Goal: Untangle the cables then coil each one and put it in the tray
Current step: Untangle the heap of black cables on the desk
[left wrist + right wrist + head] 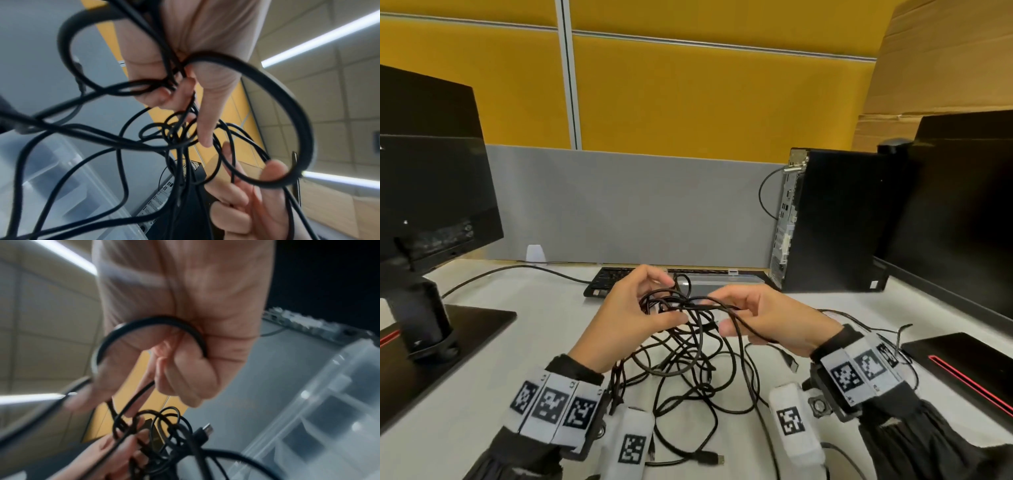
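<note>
A knot of black cables (685,346) is lifted above the white desk, its loose loops and plug ends (710,458) trailing down toward me. My left hand (640,308) pinches several strands at the top of the knot (172,81). My right hand (753,322) grips one black cable (144,322) that curls round its fingers. A small plug (206,430) sticks out of the knot in the right wrist view. The clear plastic tray (726,279) lies behind the hands, in front of the keyboard.
A black keyboard (609,279) sits at the back by the grey partition. A monitor on its stand (424,219) is on the left. A computer tower (832,222) and a second monitor (959,219) stand on the right. A USB plug (791,361) lies on the desk.
</note>
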### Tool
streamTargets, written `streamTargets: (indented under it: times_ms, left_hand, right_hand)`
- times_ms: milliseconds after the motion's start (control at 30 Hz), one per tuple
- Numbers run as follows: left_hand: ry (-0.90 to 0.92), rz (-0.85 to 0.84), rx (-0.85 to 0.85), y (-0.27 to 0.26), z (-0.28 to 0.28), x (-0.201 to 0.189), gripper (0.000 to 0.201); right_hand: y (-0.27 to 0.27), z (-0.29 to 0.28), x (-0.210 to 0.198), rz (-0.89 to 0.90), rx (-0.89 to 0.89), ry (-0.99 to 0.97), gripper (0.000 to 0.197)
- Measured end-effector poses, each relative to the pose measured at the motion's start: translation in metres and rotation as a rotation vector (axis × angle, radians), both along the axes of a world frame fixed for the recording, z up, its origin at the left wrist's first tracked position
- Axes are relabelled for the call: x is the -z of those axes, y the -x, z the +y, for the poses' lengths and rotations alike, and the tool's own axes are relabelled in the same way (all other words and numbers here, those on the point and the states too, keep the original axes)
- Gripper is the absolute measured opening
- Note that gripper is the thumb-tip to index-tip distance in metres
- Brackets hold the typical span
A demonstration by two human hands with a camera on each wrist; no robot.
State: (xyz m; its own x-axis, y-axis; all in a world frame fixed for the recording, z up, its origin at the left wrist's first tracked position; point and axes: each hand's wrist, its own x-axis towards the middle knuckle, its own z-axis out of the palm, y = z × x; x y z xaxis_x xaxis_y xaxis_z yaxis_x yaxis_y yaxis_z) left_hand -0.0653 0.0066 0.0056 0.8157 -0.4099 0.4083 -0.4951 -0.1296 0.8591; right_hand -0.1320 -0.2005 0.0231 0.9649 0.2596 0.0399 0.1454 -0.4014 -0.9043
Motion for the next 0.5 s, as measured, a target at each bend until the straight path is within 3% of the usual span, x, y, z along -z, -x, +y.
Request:
streamTargets:
  times_ms: [100, 233, 433, 500]
  left_hand:
    - [0.03, 0.096, 0.085, -0.002, 0.004, 0.006, 0.045]
    - [0.037, 0.103, 0.096, -0.005, 0.009, 0.011, 0.044]
    - [-0.127, 0.062, 0.032, -0.007, 0.008, 0.019, 0.022]
    - [-0.177, 0.057, 0.036, -0.007, 0.007, 0.02, 0.023]
  right_hand:
    - [-0.003, -0.001, 0.007, -0.063, 0.034, 0.053, 0.039]
    - [-0.001, 0.0, 0.009, -0.108, 0.08, 0.008, 0.021]
    - [-0.005, -0.002, 0.022, 0.009, 0.098, -0.248, 0.032]
    - [-0.002, -0.004, 0.024, 0.017, 0.091, -0.27, 0.035]
